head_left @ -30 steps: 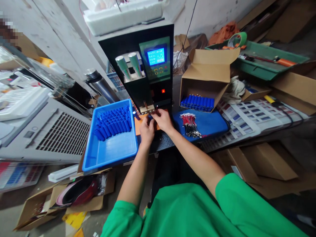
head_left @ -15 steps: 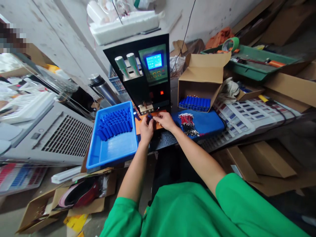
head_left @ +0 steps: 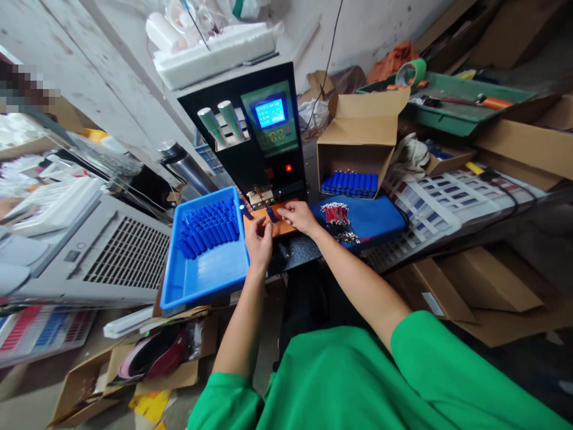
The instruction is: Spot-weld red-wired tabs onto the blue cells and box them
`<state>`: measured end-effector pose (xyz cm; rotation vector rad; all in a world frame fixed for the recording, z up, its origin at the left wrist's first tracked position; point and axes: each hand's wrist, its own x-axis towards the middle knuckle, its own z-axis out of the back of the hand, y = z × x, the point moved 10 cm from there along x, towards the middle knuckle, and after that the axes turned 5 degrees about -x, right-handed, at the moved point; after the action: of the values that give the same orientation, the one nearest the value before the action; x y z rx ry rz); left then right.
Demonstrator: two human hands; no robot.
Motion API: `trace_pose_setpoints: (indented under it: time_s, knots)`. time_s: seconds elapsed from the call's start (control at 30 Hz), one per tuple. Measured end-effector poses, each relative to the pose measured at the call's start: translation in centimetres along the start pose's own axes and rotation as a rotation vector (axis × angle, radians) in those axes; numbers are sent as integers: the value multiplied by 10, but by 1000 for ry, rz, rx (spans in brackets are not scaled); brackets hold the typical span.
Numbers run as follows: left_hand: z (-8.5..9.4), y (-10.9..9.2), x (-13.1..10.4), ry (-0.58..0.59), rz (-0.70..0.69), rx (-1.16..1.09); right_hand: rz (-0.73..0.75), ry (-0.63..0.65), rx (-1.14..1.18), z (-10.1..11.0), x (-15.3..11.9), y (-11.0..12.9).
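A spot welder with a lit blue display stands before me. Under its electrodes, on an orange work board, rests a blue cylindrical battery cell. My left hand is just left of and nearer me than this cell, thumb and forefinger apart and nothing seen between them. To the cell's right, my right hand has its fingertips pinched together; whatever they hold is too small to make out. A second blue cell lies at the board's left edge, close to the blue tray.
Rows of blue cells fill the tray's far part. At right, red and black wire leads lie on a blue pad. Behind them an open cardboard box holds more blue cells. A steel thermos stands left of the welder.
My left hand has drawn back from the cell under the electrodes, its fingers parting. My right hand stays pinched nearby. The whole view has shifted slightly.
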<state>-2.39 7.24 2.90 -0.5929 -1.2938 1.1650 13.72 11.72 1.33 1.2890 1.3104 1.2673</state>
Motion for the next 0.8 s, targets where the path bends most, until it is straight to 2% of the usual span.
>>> trace_pose_setpoints:
  time_s: [0.07, 0.2, 0.4, 0.53, 0.7, 0.8]
  knots:
    - [2, -10, -11, 24, -73, 97, -4, 9, 19, 0, -2, 0]
    - [-4, -25, -24, 90, -193, 181, -11, 21, 65, 0, -4, 1]
    - [-11, -19, -17, 77, -157, 192, -14, 36, 75, 1, -3, -2]
    - [-9, -15, -14, 84, -117, 194, 74, 91, -49, -6, -4, 4]
    - [-10, -10, -9, 137, -62, 177, 123, 191, -153, -20, -8, 9]
    - [-13, -10, -7, 168, -46, 145, 126, 200, -150, -21, -10, 12]
